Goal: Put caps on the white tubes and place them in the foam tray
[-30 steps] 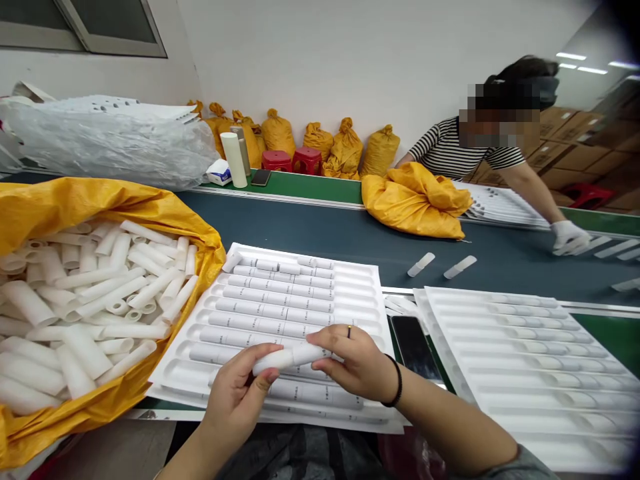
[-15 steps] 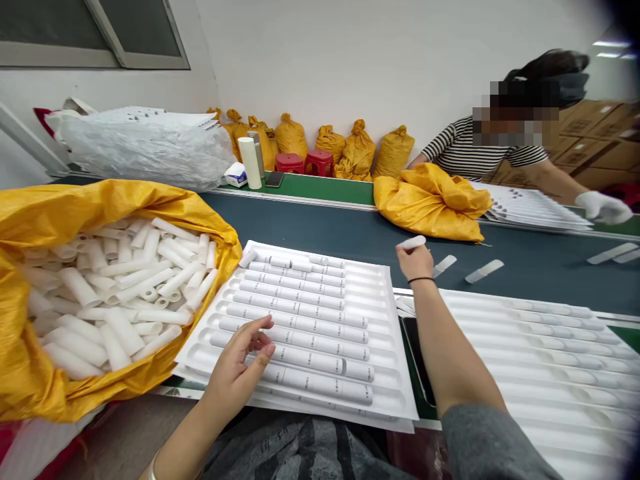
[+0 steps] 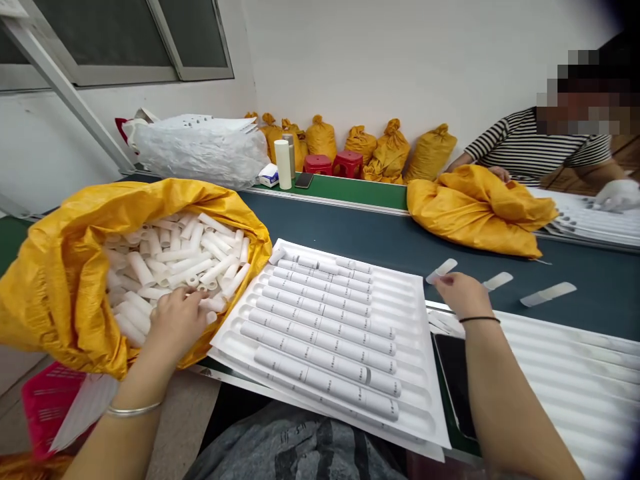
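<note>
My left hand (image 3: 175,320) reaches into the yellow sack (image 3: 45,293) of loose white plastic tubes (image 3: 183,263), its fingers curled over a white tube (image 3: 214,304) near the sack's right edge. My right hand (image 3: 463,293) pinches the near end of another white tube (image 3: 442,269), tilted up over the dark belt. That tube seems to have a clear sleeve at its lower end. Between the hands lies a white moulded tray (image 3: 415,347), its grooves partly filled with rows of printed white tubes (image 3: 320,320).
Two sleeved tubes (image 3: 547,294) lie on the dark belt (image 3: 330,227) beyond my right hand. A black phone (image 3: 455,380) sits between the tray and a second tray (image 3: 545,380). Across the belt, a person in a striped top (image 3: 530,147) works by a yellow bag (image 3: 480,207).
My left hand has moved left from above the printed tubes into the sack. My right hand still holds its tube. The view has turned left, and the co-worker's gloved hand has come in to the far sheets.
</note>
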Tool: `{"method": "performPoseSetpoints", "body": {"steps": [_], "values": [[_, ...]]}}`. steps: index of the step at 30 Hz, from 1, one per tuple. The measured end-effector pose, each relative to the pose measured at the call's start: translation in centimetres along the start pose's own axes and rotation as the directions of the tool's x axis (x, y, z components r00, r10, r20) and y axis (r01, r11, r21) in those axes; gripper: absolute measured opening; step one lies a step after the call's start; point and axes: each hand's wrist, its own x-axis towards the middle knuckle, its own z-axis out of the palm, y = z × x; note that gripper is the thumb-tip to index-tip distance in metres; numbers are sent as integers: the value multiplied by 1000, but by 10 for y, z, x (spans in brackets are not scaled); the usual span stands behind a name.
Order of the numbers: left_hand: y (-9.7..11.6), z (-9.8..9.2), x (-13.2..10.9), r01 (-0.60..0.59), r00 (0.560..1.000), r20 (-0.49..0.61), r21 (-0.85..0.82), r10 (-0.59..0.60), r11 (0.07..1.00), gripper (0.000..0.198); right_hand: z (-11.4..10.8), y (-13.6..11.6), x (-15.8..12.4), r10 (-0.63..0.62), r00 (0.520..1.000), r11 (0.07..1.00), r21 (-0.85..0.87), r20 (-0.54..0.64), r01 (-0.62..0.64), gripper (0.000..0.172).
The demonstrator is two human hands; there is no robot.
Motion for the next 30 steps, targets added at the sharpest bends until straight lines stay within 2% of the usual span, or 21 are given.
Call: {"method": "performPoseSetpoints", "body": {"steps": [2,3,5,7,9,11,14,15,17,20,22,24,26,28,30], "values": [[-13,4,6,-13,999,53,49,11,999,28,1,-18,-26,-95,990,995,25,102,93,29],[-17,6,6,-29,998,55,59,26,998,26,3,-27,-40,-173,966,985,50,190,167,28],[-25,10,3,-59,998,27,121,56,991,23,10,-42,-66,-365,866,931,127,341,343,23],[-31,14,-3,-81,996,-11,179,84,981,20,18,-52,-85,-492,772,868,161,404,469,19],[-33,15,-8,-83,997,24,186,79,979,21,24,-57,-96,-526,753,842,118,395,526,20],[-29,12,-13,-56,991,132,148,37,987,27,27,-57,-100,-552,743,816,60,380,575,19],[-17,4,-18,0,954,299,103,-31,995,35,28,-54,-99,-606,712,761,-2,355,649,18],[-13,2,-20,13,945,324,101,-45,995,36,28,-54,-98,-615,709,752,-14,346,659,17],[-7,-1,-24,14,945,324,96,-44,995,35,24,-52,-97,-600,732,769,-20,323,639,17],[-2,-5,-30,-25,982,186,-18,28,1000,30,16,-55,-102,-515,817,850,33,260,526,19],[4,-9,-33,-72,997,11,-210,76,975,28,10,-62,-110,-488,850,873,128,199,471,21],[15,-16,-34,-137,983,-163,-388,79,911,27,7,-74,-120,-516,840,847,244,166,472,24],[33,-23,-33,-203,954,-294,-488,59,849,25,7,-90,-130,-569,802,800,348,181,489,25],[55,-28,-31,-274,929,-366,-586,52,763,22,8,-107,-139,-605,769,760,437,206,481,25],[79,-31,-30,-330,928,-368,-731,62,598,21,10,-122,-146,-612,766,724,528,196,443,25]]}}
